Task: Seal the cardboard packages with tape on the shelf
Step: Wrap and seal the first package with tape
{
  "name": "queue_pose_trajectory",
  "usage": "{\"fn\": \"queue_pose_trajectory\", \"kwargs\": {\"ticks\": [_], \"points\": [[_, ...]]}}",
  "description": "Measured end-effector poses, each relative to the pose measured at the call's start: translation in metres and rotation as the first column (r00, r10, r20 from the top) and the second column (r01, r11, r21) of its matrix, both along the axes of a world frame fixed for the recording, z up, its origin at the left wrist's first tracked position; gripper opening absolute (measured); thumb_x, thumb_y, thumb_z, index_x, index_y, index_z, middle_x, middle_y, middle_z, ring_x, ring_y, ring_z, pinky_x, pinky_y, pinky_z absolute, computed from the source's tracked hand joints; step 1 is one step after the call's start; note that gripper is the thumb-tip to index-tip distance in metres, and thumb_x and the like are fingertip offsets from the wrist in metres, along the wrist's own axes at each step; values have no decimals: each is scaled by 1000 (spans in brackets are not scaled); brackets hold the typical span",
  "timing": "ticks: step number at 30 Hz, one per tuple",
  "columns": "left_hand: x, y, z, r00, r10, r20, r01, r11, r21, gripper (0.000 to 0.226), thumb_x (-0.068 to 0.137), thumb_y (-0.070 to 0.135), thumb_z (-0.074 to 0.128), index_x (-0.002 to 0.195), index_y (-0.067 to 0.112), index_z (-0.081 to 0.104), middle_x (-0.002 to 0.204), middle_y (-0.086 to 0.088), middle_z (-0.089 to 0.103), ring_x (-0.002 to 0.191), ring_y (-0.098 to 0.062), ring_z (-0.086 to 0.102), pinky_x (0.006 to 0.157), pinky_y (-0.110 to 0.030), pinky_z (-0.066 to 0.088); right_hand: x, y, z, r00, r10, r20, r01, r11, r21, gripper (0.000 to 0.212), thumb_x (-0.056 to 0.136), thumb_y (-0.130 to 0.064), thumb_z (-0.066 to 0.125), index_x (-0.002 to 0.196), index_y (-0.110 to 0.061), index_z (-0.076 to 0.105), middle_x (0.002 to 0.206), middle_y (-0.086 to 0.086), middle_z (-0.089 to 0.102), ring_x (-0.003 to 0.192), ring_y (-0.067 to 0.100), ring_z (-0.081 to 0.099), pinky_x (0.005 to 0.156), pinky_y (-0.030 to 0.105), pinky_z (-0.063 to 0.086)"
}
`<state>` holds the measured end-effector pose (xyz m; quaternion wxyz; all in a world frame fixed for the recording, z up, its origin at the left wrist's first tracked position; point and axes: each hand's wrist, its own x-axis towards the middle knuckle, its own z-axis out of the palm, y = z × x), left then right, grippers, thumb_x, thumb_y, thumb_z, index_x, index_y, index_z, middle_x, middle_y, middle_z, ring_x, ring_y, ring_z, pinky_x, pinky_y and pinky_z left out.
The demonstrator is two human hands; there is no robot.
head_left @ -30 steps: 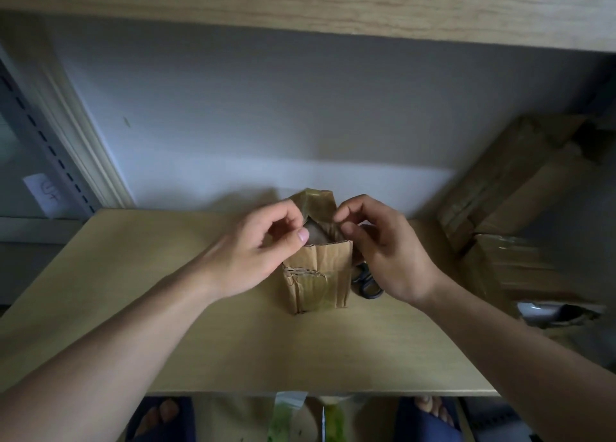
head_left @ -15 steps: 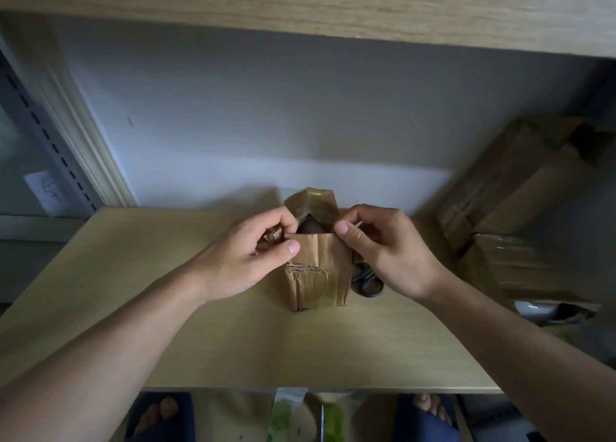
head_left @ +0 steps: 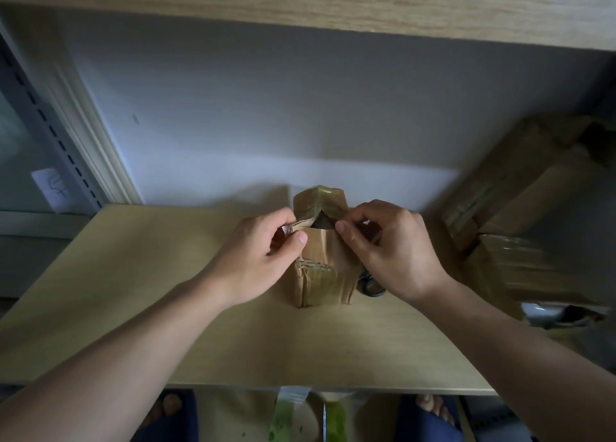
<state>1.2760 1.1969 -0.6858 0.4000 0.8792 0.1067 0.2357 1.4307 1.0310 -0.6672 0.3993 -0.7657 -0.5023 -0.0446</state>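
A small brown cardboard package stands upright on the middle of the wooden shelf. Its back flap sticks up and a dark gap shows at the top. My left hand pinches the left top flap between thumb and fingers. My right hand pinches the package's right top edge with curled fingers. A dark pair of scissors lies just right of the package, mostly hidden under my right hand. No tape roll is visible.
Larger taped cardboard boxes are stacked against the right side of the shelf, with a grey object at their base. A shelf board runs overhead. The white back wall is close behind. My feet and green items show below the shelf edge.
Both hands shifted slightly apart and lower on the package top, folding its front flaps down. The package stays in the same spot.
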Motion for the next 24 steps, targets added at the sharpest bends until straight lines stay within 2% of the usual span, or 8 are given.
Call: {"fn": "queue_pose_trajectory", "kwargs": {"ticks": [4,6,9,11,14,18,21,24], "points": [[5,-6,2,1000,19,15,-20,995,93,41,97,33,53,69,6,42,62,-12,40,57,-10,32,53,-38,30,-7,6,-5,995,-90,45,90,996,1,35,85,-63,65,80,-29,64,80,-12,61,73,7,58,63,31,50],[5,-8,4,1000,21,19,-23,993,115,40,96,30,54,67,6,41,61,-12,40,55,-11,31,52,-37,29,-12,9,-5,994,-112,6,112,994,-5,35,80,-67,66,80,-32,66,86,-12,60,81,7,59,69,27,50],[3,-7,6,1000,1,4,-2,989,145,38,94,29,53,66,6,44,61,-10,42,56,-20,36,53,-38,31,-21,16,0,985,-101,-141,95,994,-48,19,83,-46,78,76,-30,73,87,-15,57,97,10,60,85,24,49],[1,-3,5,1000,1,-23,2,991,136,40,94,32,51,67,2,51,61,-12,45,55,-18,36,54,-39,32,-22,18,4,976,-114,-188,97,991,-93,22,84,-37,79,68,-26,70,85,-15,56,97,7,58,82,19,45],[-2,0,5,1000,-3,-28,7,991,130,43,93,38,50,69,2,54,61,-11,46,55,-17,36,54,-37,32,-17,20,5,979,-134,-154,114,984,-135,27,84,-35,79,62,-26,66,90,-5,60,90,3,58,71,8,40],[-3,-4,4,1000,13,1,-13,991,134,48,90,45,48,70,1,50,66,-10,52,65,-35,47,58,-46,38,-16,22,-2,984,-143,-108,133,987,-89,19,78,-36,85,68,-27,72,92,-6,58,86,8,61,77,24,50],[-1,-5,5,1000,15,19,-17,991,132,43,89,37,55,68,0,46,68,-12,46,66,-33,45,59,-47,38,-20,22,-7,991,-112,-78,110,993,-37,17,76,-42,86,77,-27,78,92,-10,55,91,10,60,83,31,53],[1,-6,6,998,53,30,-57,987,150,37,85,27,59,64,4,40,65,-6,39,61,-26,39,54,-41,34,-14,15,-7,994,24,-105,-37,991,-130,24,87,-49,69,104,-34,77,105,-7,53,108,11,56,100,35,49]]}}
